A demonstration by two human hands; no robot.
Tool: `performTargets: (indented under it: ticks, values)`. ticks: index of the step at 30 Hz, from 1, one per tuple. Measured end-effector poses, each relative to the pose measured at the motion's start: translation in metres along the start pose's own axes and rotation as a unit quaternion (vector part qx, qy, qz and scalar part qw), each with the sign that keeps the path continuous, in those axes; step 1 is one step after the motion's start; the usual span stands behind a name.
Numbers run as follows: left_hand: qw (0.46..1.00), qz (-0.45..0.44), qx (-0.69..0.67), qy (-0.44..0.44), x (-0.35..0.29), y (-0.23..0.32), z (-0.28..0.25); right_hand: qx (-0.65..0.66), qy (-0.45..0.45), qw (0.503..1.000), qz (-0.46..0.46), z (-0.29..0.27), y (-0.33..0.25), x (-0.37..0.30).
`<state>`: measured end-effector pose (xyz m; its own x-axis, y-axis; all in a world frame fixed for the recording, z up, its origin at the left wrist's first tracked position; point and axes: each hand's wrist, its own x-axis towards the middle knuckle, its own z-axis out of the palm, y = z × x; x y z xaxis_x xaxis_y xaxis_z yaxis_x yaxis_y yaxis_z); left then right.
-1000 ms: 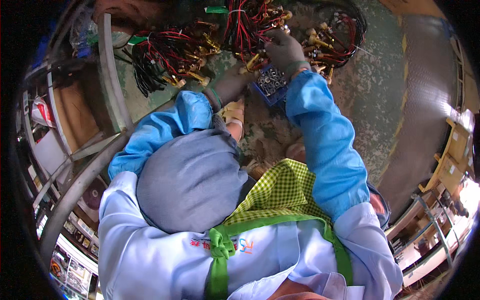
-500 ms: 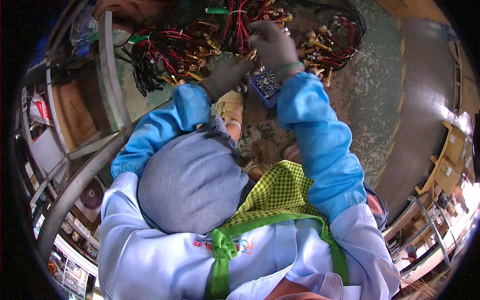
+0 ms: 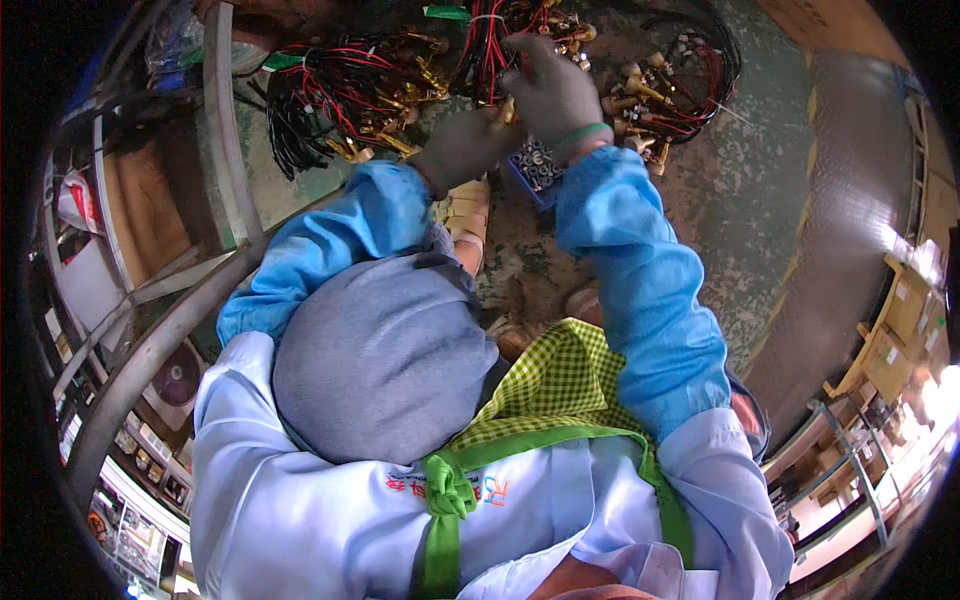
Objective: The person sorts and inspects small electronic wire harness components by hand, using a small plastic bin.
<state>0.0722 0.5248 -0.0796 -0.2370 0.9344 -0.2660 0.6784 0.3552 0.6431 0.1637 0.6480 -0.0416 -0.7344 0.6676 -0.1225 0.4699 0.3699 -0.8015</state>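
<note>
My left hand (image 3: 462, 150) and my right hand (image 3: 558, 95), both in grey gloves, meet above the floor. Between their fingertips a small brass fitting (image 3: 507, 110) shows, with both hands closed about it; its other end is hidden. Just below my right hand sits a blue tray (image 3: 523, 172) of metal nuts (image 3: 541, 163). Beyond my hands lies a bundle of red and black wires (image 3: 483, 48) bound with a white tie. A second wire bundle (image 3: 325, 95) with brass fittings lies to the left of my left hand.
A coil of black and red cable (image 3: 715, 90) with brass fittings lies to the right of my right hand. On my left stands a metal frame (image 3: 222, 130). A cardboard box (image 3: 850, 28) is at the far right. Shelving with boxes (image 3: 885, 360) runs along the right side.
My left hand has turned slightly and risen a little closer to my right hand, covering more of the gap above the blue tray. The view has shifted slightly.
</note>
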Motion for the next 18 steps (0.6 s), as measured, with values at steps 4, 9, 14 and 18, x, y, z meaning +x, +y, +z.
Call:
performTargets:
  ticks: [4,9,14,18]
  values:
    - [0.865,-0.188,-0.465,-0.008,-0.009,0.012,-0.012,0.452,0.065,0.859,0.230,0.013,0.049,-0.020]
    - [0.954,0.129,-0.208,0.171,-0.004,0.024,-0.008,0.548,0.054,0.793,0.261,0.031,0.070,-0.013]
    - [0.979,0.176,0.103,-0.010,0.015,0.019,-0.020,0.445,-0.073,0.850,0.272,-0.048,0.108,-0.019]
    - [0.973,0.134,-0.145,-0.116,0.031,0.009,-0.003,0.407,0.013,0.859,0.310,-0.066,0.162,-0.051]
